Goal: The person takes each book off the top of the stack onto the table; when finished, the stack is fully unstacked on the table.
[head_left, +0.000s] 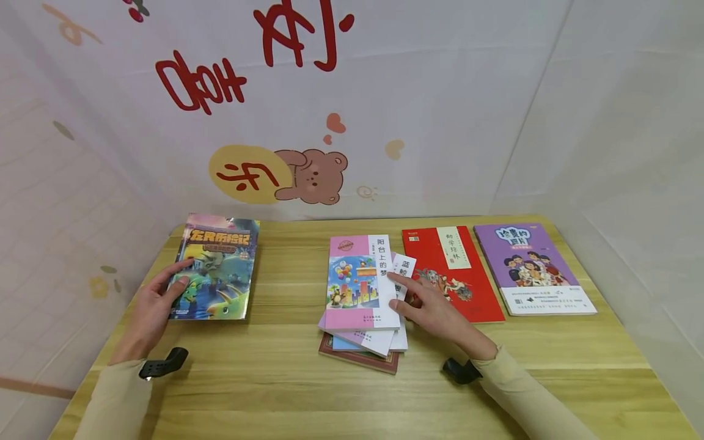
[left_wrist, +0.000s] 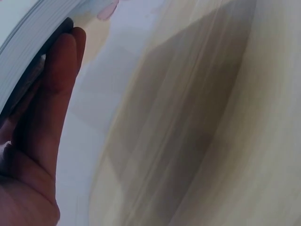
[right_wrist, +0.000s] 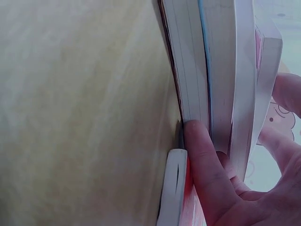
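My left hand (head_left: pixel 156 305) grips a picture book with dinosaurs on its cover (head_left: pixel 220 269) by its left edge, thumb on the front. In the left wrist view the fingers (left_wrist: pixel 59 70) lie behind the book, which is raised over the table. At the table's middle, my right hand (head_left: pixel 434 308) touches the right side of a fanned pile of books. Its index finger and thumb lie at the edge of the pink-and-white top book (head_left: pixel 352 287). Other fingers (right_wrist: pixel 200 146) rest against the page edges of the lower books (right_wrist: pixel 193 70), seen in the right wrist view.
A red book (head_left: pixel 478 287) lies right of the pile, close to the right hand. Farther right is a purple-and-white book (head_left: pixel 536 269). A brown book (head_left: pixel 357 360) forms the pile's bottom. White printed cloth (head_left: pixel 440 110) walls the wooden table (head_left: pixel 275 391) at back and sides.
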Demonstrator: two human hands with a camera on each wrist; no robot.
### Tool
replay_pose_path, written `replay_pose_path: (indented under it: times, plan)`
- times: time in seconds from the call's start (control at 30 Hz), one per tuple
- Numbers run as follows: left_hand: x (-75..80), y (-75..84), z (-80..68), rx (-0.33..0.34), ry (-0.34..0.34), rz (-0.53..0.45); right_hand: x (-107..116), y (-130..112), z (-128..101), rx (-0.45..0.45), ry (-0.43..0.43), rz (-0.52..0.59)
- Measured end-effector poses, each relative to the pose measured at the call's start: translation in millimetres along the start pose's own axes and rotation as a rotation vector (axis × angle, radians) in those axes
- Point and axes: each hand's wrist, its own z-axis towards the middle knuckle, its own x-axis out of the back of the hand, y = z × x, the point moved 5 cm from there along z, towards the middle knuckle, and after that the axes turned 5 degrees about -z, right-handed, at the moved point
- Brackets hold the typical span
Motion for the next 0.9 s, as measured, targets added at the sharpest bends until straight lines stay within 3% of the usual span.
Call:
replay_pose_path:
  times: [0.13, 0.3, 0.67, 0.9]
  plan:
    - [12.8, -7.5, 4.4, -0.023, -0.003, 0.069, -1, 0, 1, -0.005, -0.003, -0.002]
    - [24.1, -17.0, 5.8, -0.049, -0.054, 0.116, -2, 0, 2, -0.02, -0.014, 0.006]
    - [44.6, -39.1, 6.8, 0.016, -0.037, 0.272, -2, -3, 1, -0.036, -0.018, 0.016]
    - [48.5, -36.8, 16.3, 0.041, -0.054, 0.412, -1, -1, -1, -0.05, -0.021, 0.025]
